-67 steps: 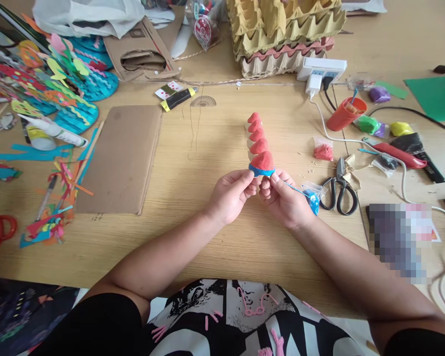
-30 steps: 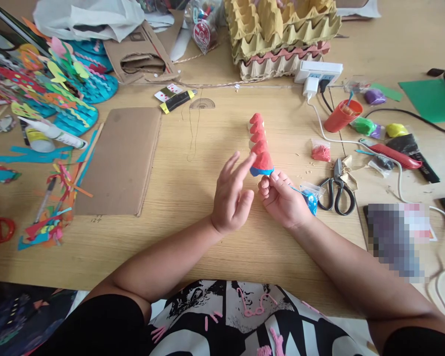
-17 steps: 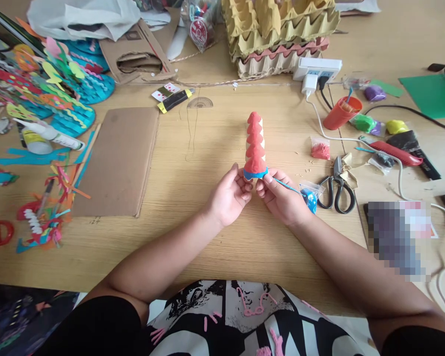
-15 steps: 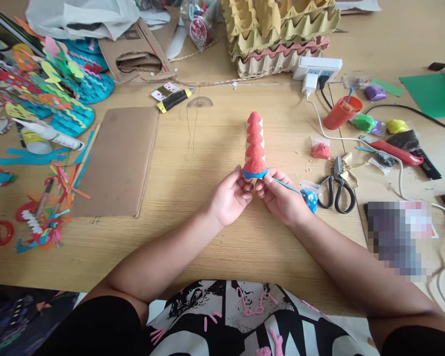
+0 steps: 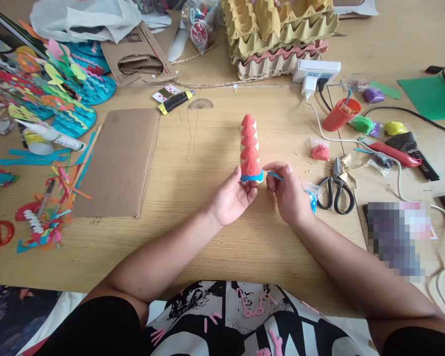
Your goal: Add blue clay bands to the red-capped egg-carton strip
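Note:
A red, scalloped cone-like piece [image 5: 249,143] with pale edges and a blue band at its base stands upright in my left hand [image 5: 232,198], whose thumb and fingers grip its lower end. Just right of the base, my right hand [image 5: 291,194] is closed in a pinch on a thin blue tool [image 5: 275,175]. The tool's tip lies close to the blue band; whether they touch is unclear. Partly behind my right hand is a clear bag of blue clay [image 5: 313,201].
Black-handled scissors [image 5: 336,190], a bag of red clay [image 5: 320,150] and an orange cup [image 5: 341,114] lie to the right. Cardboard [image 5: 115,163] is at the left. Egg trays [image 5: 278,39] are stacked at the back, beside a power strip [image 5: 316,71] with cables.
The red piece has shifted slightly left and tilted a little in my left hand. My right hand has come away from its base, turning with the blue tool in its fingers.

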{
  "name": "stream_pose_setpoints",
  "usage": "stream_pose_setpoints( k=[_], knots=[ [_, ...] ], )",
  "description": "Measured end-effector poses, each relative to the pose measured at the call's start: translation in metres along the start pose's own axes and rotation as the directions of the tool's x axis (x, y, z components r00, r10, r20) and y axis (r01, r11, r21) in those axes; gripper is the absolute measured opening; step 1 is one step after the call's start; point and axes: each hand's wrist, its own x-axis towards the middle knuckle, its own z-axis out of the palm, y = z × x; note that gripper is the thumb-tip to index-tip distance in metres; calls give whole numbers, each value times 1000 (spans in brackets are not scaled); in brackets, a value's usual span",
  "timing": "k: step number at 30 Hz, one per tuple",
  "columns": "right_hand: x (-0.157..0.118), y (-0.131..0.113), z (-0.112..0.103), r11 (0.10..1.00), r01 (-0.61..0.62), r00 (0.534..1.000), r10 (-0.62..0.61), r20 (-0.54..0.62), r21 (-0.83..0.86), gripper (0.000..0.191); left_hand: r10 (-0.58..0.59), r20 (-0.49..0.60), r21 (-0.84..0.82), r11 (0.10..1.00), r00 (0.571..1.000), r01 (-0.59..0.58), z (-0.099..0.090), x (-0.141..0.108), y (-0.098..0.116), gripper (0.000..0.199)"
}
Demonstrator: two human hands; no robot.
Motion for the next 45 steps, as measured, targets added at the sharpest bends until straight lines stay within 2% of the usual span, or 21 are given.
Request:
stream_pose_setpoints(
  k=[2, 4, 8, 10, 12, 14, 17, 25, 32, 36, 45],
  knots=[
    [2, -8, 0, 998, 43, 998, -40, -58, 54, 29, 3, -31, 17, 1000, 1000, -3, -2, 2, 1, 34],
    [2, -16, 0, 993, 11, 1000, -9, -13, 120, 17, 22, -31, 63, 998, 999, -20, -5, 4, 2, 35],
    [-2, -19, 0, 996, -27, 986, 13, 165, 84, 19, 84, -3, 143, 986, 996, -83, -9, 5, 0, 37],
    [-3, -15, -1, 995, -42, 975, 21, 222, 90, 23, 67, -1, 127, 990, 998, -67, -7, 3, 0, 38],
    [-2, -11, -2, 991, -73, 968, 42, 248, 116, 26, 13, -10, 39, 999, 1000, -13, -4, 0, 0, 38],
    [0, -8, -2, 985, -108, 967, 72, 244, 137, 28, -50, -16, -72, 996, 999, 49, 0, -3, 1, 41],
    [1, -7, -2, 974, -159, 968, 122, 218, 162, 26, -77, -28, -149, 986, 997, 72, 4, -5, 4, 46],
    [0, -14, 3, 945, -216, 969, 176, 174, 245, 35, -82, 35, -183, 979, 996, 87, 8, -7, 3, 42],
    [1, -15, 4, 933, -270, 956, 231, 180, 237, 39, -109, 31, -165, 980, 994, 113, 1, -5, -1, 43],
    [1, -14, 3, 918, -285, 952, 239, 192, 274, 39, -118, 4, -148, 982, 993, 117, 3, -5, -2, 44],
    [1, -12, 5, 888, -322, 944, 277, 178, 329, 41, -111, 27, -160, 981, 994, 113, 4, -6, -4, 41]
  ],
)
